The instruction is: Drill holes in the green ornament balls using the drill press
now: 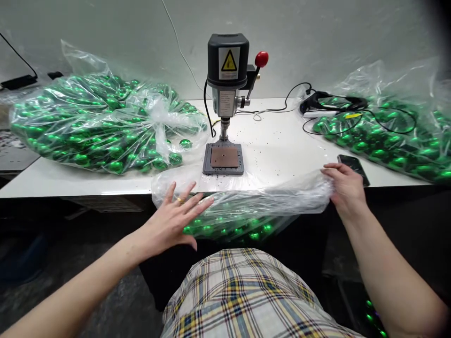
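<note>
A clear plastic bag (246,202) holding several shiny green balls hangs at the front edge of the white table (70,180), just before my lap. My left hand (172,220) lies against the bag's left side with fingers spread flat and a ring on one finger. My right hand (347,188) grips the bag's right end, fingers curled on the plastic. A small bench drill press (227,94) with a red-knobbed lever stands on the table right behind the bag.
A large tied bag of green balls (102,126) fills the table's left. Another open bag of green balls (387,131) lies at the right with black cables and a power strip (320,105) on it. A dark phone (354,166) lies near my right hand.
</note>
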Tool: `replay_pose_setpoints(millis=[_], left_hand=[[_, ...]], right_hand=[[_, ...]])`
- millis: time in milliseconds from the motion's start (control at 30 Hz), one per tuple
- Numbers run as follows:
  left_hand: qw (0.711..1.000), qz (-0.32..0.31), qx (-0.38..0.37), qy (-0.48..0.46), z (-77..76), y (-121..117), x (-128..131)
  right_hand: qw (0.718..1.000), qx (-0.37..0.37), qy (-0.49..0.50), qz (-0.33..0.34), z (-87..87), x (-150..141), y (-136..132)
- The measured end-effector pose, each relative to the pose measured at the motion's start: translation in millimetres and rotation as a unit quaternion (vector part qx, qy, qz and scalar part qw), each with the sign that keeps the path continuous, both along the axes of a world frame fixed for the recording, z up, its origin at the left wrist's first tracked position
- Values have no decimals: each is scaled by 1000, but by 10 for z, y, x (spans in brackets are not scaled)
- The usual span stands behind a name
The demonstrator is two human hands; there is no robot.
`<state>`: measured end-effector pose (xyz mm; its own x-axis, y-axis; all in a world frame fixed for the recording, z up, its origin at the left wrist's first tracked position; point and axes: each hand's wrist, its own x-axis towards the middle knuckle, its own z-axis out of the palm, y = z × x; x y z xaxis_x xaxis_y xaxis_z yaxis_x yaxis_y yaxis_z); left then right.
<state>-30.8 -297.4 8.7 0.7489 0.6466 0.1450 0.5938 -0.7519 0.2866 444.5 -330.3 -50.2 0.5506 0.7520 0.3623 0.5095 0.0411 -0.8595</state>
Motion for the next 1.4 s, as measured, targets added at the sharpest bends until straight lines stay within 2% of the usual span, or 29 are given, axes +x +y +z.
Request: replay_pose_setpoints(millis=[67, 133, 167, 200, 233, 300, 333, 400, 467, 533, 600, 667, 700, 733, 800, 867, 933, 1000, 1067, 1133, 1167, 1233, 1333, 1400], left_hand=[[1000, 1, -16, 23, -52, 92, -3], [998, 58, -14, -35, 10, 239, -45], [993, 90, -9, -78, 77, 303, -58], [985, 117, -6, -125, 154, 351, -54], [976, 135, -12, -172, 227, 379, -28], [955, 144, -63, -251, 322, 386, 82], [941, 144, -104, -288, 337, 377, 152], [904, 152, -189, -351, 318, 357, 278], [880, 161, -245, -374, 290, 354, 342], [889, 153, -261, -343, 302, 359, 334], [927, 120, -245, -258, 350, 358, 279], [965, 77, -210, -136, 399, 350, 222], [978, 57, -187, -74, 414, 348, 208], [986, 40, -164, -19, 424, 348, 209], [992, 18, -115, 45, 439, 357, 275], [997, 1, -70, 34, 469, 361, 429], [999, -19, -45, -23, 520, 349, 639], [994, -26, -53, -93, 569, 339, 829], [985, -8, -78, -156, 593, 367, 917], [974, 23, -103, -198, 598, 449, 869], [971, 38, -109, -210, 603, 504, 805], [967, 57, -103, -225, 638, 613, 650], [963, 68, -68, -251, 747, 677, 478], [965, 88, -40, -244, 784, 585, 424]], right_hand=[[1000, -27, -4, 0, 133, -77, 42], [996, -69, -47, 15, 286, -199, -30], [992, -82, -98, 20, 346, -282, -97], [974, -78, -210, 15, 381, -382, -172], [952, -58, -297, 53, 382, -500, -246], [902, -41, -379, 204, 276, -782, -363], [878, -56, -399, 256, 176, -934, -400], [854, -130, -402, 303, -66, -1214, -428], [835, -230, -351, 355, -268, -1386, -417], [825, -248, -315, 399, -338, -1395, -399], [833, -230, -282, 417, -260, -1254, -395], [850, -221, -228, 420, -95, -1039, -403], [856, -224, -183, 429, -7, -928, -406], [873, -224, -85, 424, 72, -823, -405], [895, -214, 10, 391, 185, -627, -382], [927, -188, 12, 326, 242, -432, -330], [964, -141, -27, 223, 262, -244, -274], [986, -89, -46, 135, 266, -120, -258], [994, -45, -59, 80, 279, -117, -305], [992, -38, -78, 95, 329, -233, -395], [984, -57, -95, 142, 373, -315, -438], [968, -24, -182, 171, 495, -476, -481], [967, 55, -221, 112, 667, -613, -372], [974, 78, -197, 86, 697, -616, -205]])
